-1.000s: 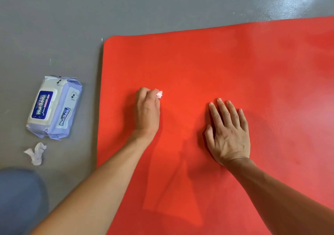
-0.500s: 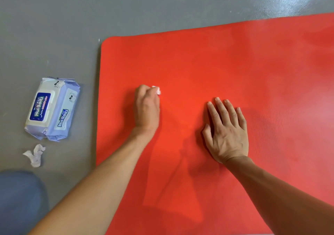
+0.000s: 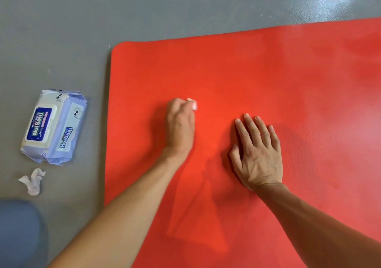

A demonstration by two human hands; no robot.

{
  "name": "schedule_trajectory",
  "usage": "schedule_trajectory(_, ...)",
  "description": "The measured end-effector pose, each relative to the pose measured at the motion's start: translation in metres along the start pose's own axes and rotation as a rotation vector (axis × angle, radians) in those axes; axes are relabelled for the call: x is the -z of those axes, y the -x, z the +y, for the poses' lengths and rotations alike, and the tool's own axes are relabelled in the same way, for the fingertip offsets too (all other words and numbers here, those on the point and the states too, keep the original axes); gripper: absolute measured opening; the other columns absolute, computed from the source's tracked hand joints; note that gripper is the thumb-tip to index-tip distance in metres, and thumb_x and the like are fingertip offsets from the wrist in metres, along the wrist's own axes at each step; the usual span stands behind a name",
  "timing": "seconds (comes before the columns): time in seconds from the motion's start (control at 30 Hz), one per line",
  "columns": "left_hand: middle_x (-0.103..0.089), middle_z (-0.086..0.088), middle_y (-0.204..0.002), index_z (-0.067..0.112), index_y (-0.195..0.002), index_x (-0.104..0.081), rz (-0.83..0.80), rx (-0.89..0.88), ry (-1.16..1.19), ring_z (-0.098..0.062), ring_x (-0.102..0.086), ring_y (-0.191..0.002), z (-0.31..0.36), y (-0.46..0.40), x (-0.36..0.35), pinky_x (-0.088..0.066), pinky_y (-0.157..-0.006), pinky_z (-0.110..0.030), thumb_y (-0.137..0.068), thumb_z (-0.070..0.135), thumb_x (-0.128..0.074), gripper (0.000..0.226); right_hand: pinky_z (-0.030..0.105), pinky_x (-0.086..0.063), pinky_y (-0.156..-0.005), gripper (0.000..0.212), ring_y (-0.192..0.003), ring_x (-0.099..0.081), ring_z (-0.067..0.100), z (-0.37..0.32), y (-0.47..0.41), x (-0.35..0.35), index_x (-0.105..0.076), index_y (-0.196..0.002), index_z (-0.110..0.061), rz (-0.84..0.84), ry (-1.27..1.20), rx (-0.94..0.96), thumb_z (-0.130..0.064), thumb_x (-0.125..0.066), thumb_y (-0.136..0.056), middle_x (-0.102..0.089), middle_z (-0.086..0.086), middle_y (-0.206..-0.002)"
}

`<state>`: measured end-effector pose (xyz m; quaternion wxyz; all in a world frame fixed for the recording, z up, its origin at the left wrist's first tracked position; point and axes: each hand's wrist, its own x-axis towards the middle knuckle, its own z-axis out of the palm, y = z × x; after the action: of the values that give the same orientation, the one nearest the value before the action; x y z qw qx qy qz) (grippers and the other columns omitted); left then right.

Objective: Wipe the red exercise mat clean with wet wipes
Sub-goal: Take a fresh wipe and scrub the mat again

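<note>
The red exercise mat [image 3: 247,77] lies on the grey floor and fills the right of the view; its rounded corner is at the upper left. My left hand [image 3: 180,127] is on the mat with fingers curled round a small white wet wipe [image 3: 194,104], of which only a bit shows past the fingertips. My right hand [image 3: 257,150] lies flat on the mat to the right, fingers straight and pressed down. A pale blue pack of wet wipes [image 3: 54,125] sits on the floor left of the mat, lid closed.
A crumpled used wipe [image 3: 33,181] lies on the floor just below the pack. A blue-clad knee [image 3: 18,232] shows at the bottom left corner. The grey floor [image 3: 144,5] runs beyond the mat, with a shiny patch at the upper right.
My left hand with the wipe has shifted only slightly on the mat. My right hand stays flat in the same spot. The view moved a little.
</note>
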<state>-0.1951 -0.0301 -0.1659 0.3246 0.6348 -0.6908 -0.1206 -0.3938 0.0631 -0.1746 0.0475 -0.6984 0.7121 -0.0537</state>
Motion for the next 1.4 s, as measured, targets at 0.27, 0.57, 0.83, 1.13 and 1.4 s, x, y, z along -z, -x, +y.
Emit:
schedule_trajectory(0.27, -0.067, -0.006, -0.087, 0.006, -0.101, -0.078, -0.198, -0.332, 0.1, -0.024, -0.06, -0.086, 0.007, 0.028, 0.009, -0.052, -0.082, -0.034, -0.101, 0.006, -0.063, 0.015, 0.049, -0.017, -0.126, 0.064, -0.156, -0.021, 0.023, 0.0, -0.001, 0.0, -0.036, -0.159, -0.025, 0.012, -0.009, -0.002, -0.044, -0.04, -0.097, -0.03, -0.001, -0.167)
schedule_trajectory(0.57, -0.063, -0.006, -0.087, 0.004, -0.1, -0.076, -0.166, -0.273, 0.149, -0.023, -0.057, -0.086, 0.045, 0.044, -0.013, -0.05, -0.081, -0.033, -0.1, 0.004, -0.064, 0.012, 0.048, -0.016, -0.127, 0.063, -0.156, -0.022, 0.022, 0.0, -0.001, -0.001, -0.039, -0.158, -0.025, 0.021, -0.012, -0.006, -0.043, -0.041, -0.097, -0.031, -0.001, -0.166)
schedule_trajectory(0.83, -0.065, -0.011, -0.085, 0.005, -0.102, -0.078, 0.016, -0.076, -0.002, -0.032, -0.063, -0.082, -0.03, -0.021, 0.007, -0.052, -0.075, -0.046, -0.093, -0.003, -0.064, 0.019, 0.049, -0.017, -0.126, 0.065, -0.156, -0.022, 0.023, 0.002, -0.003, -0.001, -0.039, -0.158, -0.025, 0.027, -0.024, 0.008, -0.042, -0.042, -0.095, -0.032, -0.001, -0.166)
schedule_trajectory(1.13, -0.065, -0.007, -0.085, 0.002, -0.102, -0.078, -0.072, -0.34, 0.164, -0.025, -0.059, -0.082, 0.005, 0.012, -0.022, -0.053, -0.08, -0.032, -0.097, -0.005, -0.068, 0.013, 0.047, -0.016, -0.126, 0.064, -0.155, -0.024, 0.021, -0.002, -0.004, 0.001, -0.041, -0.156, -0.028, 0.014, -0.056, -0.015, -0.043, -0.045, -0.094, -0.034, -0.003, -0.165)
schedule_trajectory(1.4, -0.064, -0.008, -0.089, 0.001, -0.103, -0.077, -0.095, -0.304, 0.146, -0.024, -0.057, -0.086, 0.013, 0.018, -0.021, -0.051, -0.084, -0.03, -0.098, -0.003, -0.06, 0.018, 0.046, -0.02, -0.126, 0.06, -0.154, -0.027, 0.031, 0.047, -0.096, 0.024, -0.039, -0.158, -0.023, 0.001, -0.008, 0.303, -0.052, -0.043, -0.104, -0.034, 0.008, -0.165)
